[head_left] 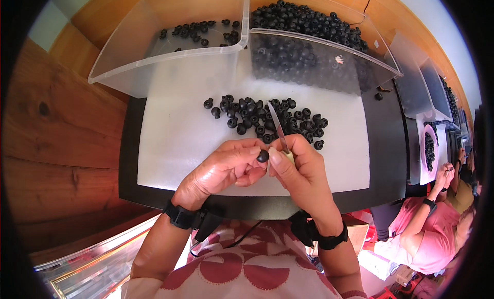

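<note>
My left hand [218, 165] pinches a small round black rubber-like part [263, 156] between its fingertips. In my right hand [306, 170] is a small knife [278, 125] with a pale handle, its blade pointing up and away from me. The right thumb is close beside the black part, and I cannot tell whether it touches it. Just beyond both hands lies a loose pile of similar black knobbed parts [252, 113], some showing a round hole. The pile rests on a white sheet [175, 150], and the knife's blade passes over it.
A clear bin [170, 62] holding some black parts stands at the back left. Beside it, another clear bin [319, 59] is heaped with them. The black table [386, 160] borders the sheet. To the right, a co-worker in pink [437, 227] sits near a pink tray [427, 150].
</note>
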Action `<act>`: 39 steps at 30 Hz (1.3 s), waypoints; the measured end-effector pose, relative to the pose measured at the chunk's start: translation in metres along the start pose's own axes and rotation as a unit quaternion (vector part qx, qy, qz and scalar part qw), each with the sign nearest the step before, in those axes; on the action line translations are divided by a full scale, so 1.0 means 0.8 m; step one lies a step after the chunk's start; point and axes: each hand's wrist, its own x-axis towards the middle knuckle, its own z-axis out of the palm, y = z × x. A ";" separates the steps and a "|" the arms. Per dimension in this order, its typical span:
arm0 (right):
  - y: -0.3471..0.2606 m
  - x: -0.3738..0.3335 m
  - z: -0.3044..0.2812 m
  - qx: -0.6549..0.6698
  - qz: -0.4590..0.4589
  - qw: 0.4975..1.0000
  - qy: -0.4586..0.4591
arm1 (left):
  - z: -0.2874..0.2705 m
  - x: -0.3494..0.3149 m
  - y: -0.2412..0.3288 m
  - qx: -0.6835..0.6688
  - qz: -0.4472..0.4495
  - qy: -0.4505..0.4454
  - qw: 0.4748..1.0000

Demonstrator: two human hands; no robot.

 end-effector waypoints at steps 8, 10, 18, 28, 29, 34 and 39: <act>0.002 0.003 0.002 -0.043 -0.046 0.998 -0.004 | -0.002 -0.002 0.000 -0.017 0.001 -0.034 0.999; 0.001 0.002 0.001 -0.006 -0.002 1.000 -0.009 | -0.001 -0.003 0.000 -0.017 -0.007 -0.029 0.999; 0.013 -0.015 -0.005 -0.142 -0.091 0.986 0.019 | -0.006 -0.001 -0.005 -0.045 0.026 0.000 0.999; 0.013 -0.034 0.000 -0.250 -0.121 0.961 -0.009 | -0.004 0.002 -0.010 -0.078 0.047 0.059 0.994; 0.014 -0.034 0.000 -0.255 -0.124 0.959 -0.010 | -0.003 0.002 -0.009 -0.079 0.044 0.063 0.994; 0.019 -0.033 0.000 -0.261 -0.140 0.955 0.003 | -0.009 0.003 -0.013 -0.060 0.046 0.041 0.996; 0.017 -0.033 -0.001 -0.264 -0.141 0.954 0.008 | -0.003 0.004 -0.011 -0.058 0.053 0.063 0.995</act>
